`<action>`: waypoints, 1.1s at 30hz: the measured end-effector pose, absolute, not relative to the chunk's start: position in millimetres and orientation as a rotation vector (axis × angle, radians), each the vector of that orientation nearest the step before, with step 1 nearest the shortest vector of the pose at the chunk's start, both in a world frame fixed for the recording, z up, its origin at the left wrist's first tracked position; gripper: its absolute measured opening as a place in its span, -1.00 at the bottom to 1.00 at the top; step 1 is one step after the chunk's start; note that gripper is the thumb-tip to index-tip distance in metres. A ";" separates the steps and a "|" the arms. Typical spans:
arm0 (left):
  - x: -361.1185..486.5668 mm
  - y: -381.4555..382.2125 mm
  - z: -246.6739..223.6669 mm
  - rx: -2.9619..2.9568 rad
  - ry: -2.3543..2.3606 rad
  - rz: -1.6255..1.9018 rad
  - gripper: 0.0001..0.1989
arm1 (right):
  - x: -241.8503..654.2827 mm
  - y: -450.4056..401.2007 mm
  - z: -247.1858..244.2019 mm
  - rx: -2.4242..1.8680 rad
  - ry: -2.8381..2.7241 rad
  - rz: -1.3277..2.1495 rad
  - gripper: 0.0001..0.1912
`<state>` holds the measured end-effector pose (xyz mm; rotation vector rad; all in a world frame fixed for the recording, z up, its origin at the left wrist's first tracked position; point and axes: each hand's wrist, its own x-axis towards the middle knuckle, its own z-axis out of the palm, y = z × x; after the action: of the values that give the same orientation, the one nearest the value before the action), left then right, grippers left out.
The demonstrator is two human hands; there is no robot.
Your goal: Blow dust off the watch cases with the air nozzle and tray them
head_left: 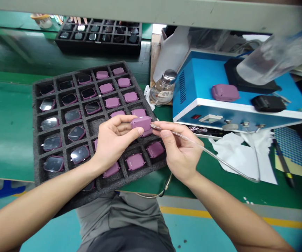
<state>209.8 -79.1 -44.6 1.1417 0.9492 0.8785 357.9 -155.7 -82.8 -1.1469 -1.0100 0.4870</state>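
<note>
My left hand (114,140) pinches a purple watch case (141,124) between thumb and fingers, above the right part of a dark foam tray (37,140). Closed round the tip end of a thin clear tube (219,160), my right hand (183,148) brings that tip up to the case's right edge. Purple cases, such as one (135,161) near the tray's front, fill compartments on the right. Dark glossy screens in purple frames, like this one (53,163), lie in the left columns. One compartment (95,126) near the middle shows bare foam.
A blue machine (187,84) at the right carries a purple case (224,92) and a black object (267,104). Beside it stands a glass bottle (163,87). White paper (240,157) and a black pen (283,162) lie in front. Another person's fingers (78,20) touch a farther tray (95,47).
</note>
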 end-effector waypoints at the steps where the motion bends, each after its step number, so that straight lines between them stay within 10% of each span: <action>1: 209.7 -79.2 -44.4 1.143 0.949 0.882 -0.56 | 357.9 -155.7 -82.8 -1.143 -1.009 0.488 -0.89; 33: 207.9 -72.8 -44.0 1.209 0.923 0.902 -0.56 | 360.6 -146.7 -82.2 -1.048 -1.026 0.600 -0.89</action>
<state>207.9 -72.8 -44.0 1.2092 0.9231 0.9018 360.6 -146.7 -82.2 -1.0482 -1.0255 0.6000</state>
